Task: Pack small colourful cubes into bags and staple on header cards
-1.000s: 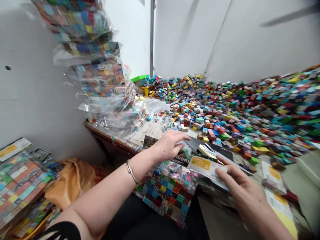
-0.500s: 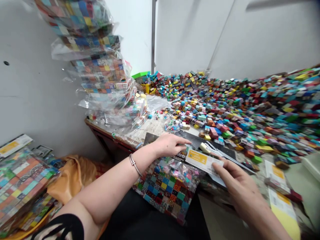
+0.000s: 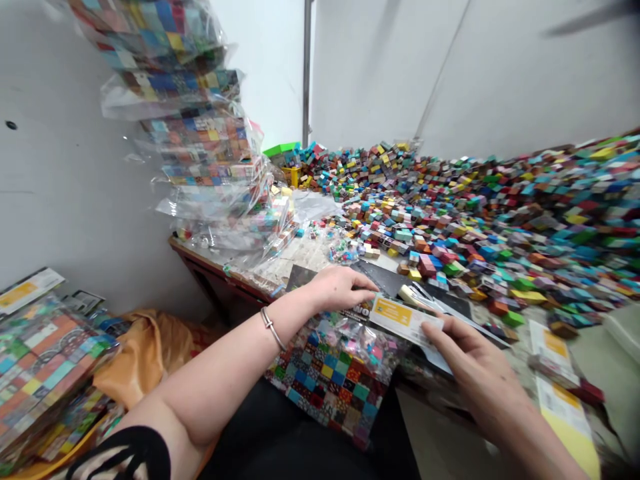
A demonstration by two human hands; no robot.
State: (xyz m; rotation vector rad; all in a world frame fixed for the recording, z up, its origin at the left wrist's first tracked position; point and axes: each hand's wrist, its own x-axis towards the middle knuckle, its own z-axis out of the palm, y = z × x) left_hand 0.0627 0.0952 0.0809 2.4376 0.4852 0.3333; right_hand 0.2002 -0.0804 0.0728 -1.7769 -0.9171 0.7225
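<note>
A clear bag of small colourful patterned cubes (image 3: 335, 380) lies across my lap at the table's edge, with a dark printed card (image 3: 301, 277) along its top. My left hand (image 3: 343, 289) rests over that card, fingers stretched towards the left end of a white and yellow label (image 3: 403, 320). Between thumb and fingers, my right hand (image 3: 465, 347) grips the label's right end. The label lies over the card and covers part of its lettering. Just behind it are silver scissors or a similar metal tool (image 3: 450, 310), partly hidden.
Loose coloured cubes (image 3: 450, 213) are heaped over the table. Packed bags of cubes (image 3: 200, 147) form a tall stack at the left. More packed bags (image 3: 50, 367) lie low on the left beside an orange-brown covering (image 3: 143, 353). Further labels (image 3: 555, 353) lie at the right.
The label and my right hand have shifted slightly left. My left fingers have drawn back a little and bent more near the label's left end.
</note>
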